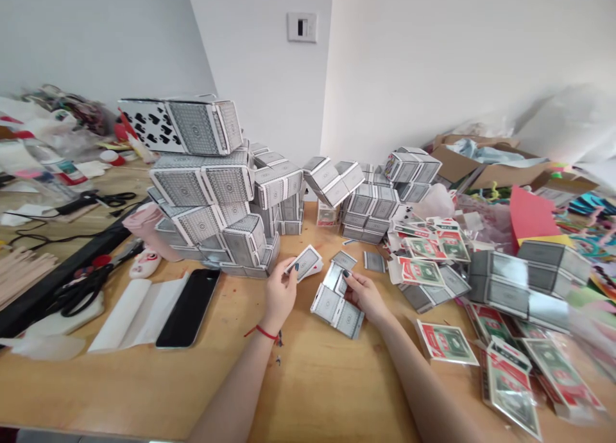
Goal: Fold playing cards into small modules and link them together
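Note:
My left hand (279, 293) pinches a small stack of playing cards (305, 262) just above the wooden table (308, 391), patterned backs up. A red string circles that wrist. My right hand (364, 293) rests its fingers on a flattened grey-patterned card box (337, 300) lying unfolded on the table between both hands. More loose grey cards (374, 260) lie just beyond it.
A heap of folded grey card boxes (212, 186) rises at the back left, another (370, 199) at the back centre. Red-and-green wrappers (445, 342) litter the right. A black phone (188, 306), folded paper (139, 311) and scissors (79, 291) lie at the left.

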Motion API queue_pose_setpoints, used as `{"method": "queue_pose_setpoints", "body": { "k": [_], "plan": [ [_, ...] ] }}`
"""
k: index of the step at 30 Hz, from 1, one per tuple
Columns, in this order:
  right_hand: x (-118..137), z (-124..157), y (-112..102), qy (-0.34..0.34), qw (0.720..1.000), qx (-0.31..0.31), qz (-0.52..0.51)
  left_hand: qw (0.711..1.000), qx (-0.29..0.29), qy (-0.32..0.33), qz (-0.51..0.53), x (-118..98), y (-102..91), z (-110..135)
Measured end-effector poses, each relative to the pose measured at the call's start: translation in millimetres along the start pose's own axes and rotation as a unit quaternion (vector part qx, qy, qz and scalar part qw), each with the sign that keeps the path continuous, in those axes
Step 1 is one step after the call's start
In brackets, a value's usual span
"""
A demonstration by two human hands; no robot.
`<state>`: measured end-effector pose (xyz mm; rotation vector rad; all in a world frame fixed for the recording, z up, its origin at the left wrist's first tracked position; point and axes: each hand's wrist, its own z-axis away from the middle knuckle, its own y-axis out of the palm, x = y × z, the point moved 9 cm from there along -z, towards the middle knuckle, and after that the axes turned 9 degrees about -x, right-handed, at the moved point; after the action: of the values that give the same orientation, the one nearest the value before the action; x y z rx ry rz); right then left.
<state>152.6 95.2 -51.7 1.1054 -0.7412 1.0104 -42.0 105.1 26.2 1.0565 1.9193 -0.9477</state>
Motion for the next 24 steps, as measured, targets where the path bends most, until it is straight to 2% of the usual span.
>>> {"method": "queue_pose_setpoints", "body": {
  "k": [3,6,20,24],
  "plan": [
    [0,0,-1,0.001,1.000,-0.005,0.011,0.984,0.023,-0.123,0.130,11,5.9,2],
    [-1,-1,-4,0.002,0.999,-0.014,0.043,0.964,0.046,-0.176,0.194,14,12.2,3],
    [-4,-2,-4,0.001,0.999,0.001,0.051,0.968,0.044,-0.166,0.182,15,8.7,0],
    [-4,-3,-6,0.001,0.998,-0.010,0.057,0.976,0.057,-0.110,0.182,5,6.1,-3]
  ]
}}
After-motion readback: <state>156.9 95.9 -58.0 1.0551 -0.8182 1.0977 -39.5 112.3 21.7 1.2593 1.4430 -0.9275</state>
